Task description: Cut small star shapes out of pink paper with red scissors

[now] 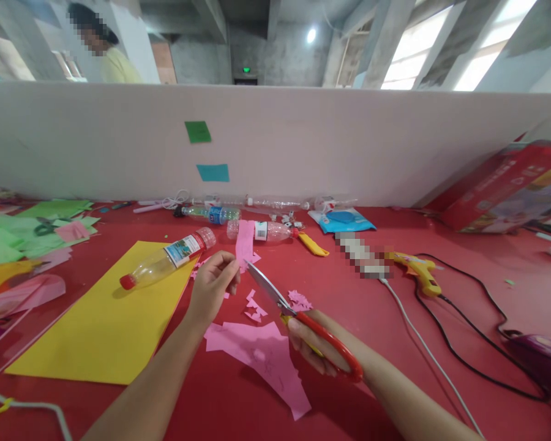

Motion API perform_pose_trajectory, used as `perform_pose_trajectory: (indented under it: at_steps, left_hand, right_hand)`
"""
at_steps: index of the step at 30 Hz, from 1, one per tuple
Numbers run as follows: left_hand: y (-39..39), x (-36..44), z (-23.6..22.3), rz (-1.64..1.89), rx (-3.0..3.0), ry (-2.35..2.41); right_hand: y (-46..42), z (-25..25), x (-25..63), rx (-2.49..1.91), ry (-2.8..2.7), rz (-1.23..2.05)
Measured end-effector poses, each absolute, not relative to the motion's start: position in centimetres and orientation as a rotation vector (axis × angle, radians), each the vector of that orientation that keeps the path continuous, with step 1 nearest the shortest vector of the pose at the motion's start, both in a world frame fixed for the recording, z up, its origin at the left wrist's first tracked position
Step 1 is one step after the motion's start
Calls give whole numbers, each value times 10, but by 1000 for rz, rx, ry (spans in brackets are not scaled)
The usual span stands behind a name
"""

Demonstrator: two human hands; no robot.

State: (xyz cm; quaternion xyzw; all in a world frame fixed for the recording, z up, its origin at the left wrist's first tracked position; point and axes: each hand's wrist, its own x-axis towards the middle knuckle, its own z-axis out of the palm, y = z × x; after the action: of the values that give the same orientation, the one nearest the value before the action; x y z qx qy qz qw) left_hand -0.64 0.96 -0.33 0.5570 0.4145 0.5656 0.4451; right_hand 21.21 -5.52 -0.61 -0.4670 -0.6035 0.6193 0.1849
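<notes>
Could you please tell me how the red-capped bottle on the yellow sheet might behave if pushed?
The bottle would probably roll, being round and lying on its side. It is likely light, as no liquid shows through its clear wall.

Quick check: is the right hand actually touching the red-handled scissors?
Touching. The head view shows the right hand closed around the handles of the scissors, its fingers wrapped below the red one.
</notes>
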Motion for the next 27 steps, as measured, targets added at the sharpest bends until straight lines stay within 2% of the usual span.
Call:
perform_pose_trajectory:
  at_steps: [17, 27]
  left_hand:
    - [11, -8, -6, 1310, 1349, 977]
    - [12, -8, -8, 1325, 1338, 975]
  right_hand:
    - [-60, -7, 210, -1299, -1722, 1732]
    - [-61, 0, 201, -1450, -1678, 1721]
